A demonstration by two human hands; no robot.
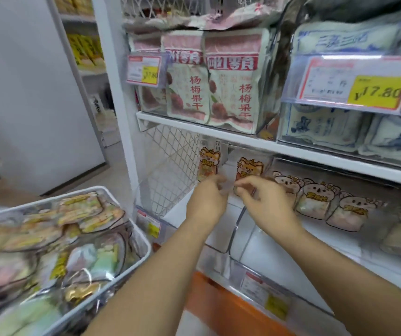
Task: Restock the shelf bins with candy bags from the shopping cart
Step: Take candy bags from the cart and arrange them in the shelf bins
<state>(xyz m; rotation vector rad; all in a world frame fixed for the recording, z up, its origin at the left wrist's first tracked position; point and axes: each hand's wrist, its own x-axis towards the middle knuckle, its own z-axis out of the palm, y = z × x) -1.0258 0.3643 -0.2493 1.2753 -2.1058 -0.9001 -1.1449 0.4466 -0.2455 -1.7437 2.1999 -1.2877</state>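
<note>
Two orange candy bags with a cartoon animal stand at the back of the lower shelf's clear bin (pixel 233 241). My right hand (pixel 269 200) reaches in with curled fingers and pinches the lower edge of the right orange bag (pixel 249 169). Just beside it, my left hand (pixel 206 200) has its fingers curled in front of the left orange bag (pixel 208 163). Motion blur hides whether that hand grips anything. The white shopping cart (pixel 143 241) at lower left is heaped with several candy bags (pixel 78 214).
Pink cartoon bags (pixel 313 204) fill the neighbouring bin on the right. The shelf above holds red-and-white dried fruit bags (pixel 231 81), blue-and-white bags (pixel 325 124) and yellow price tags (pixel 376 92). White mesh (pixel 170 166) closes the shelf's left side. An orange base (pixel 218 301) runs below.
</note>
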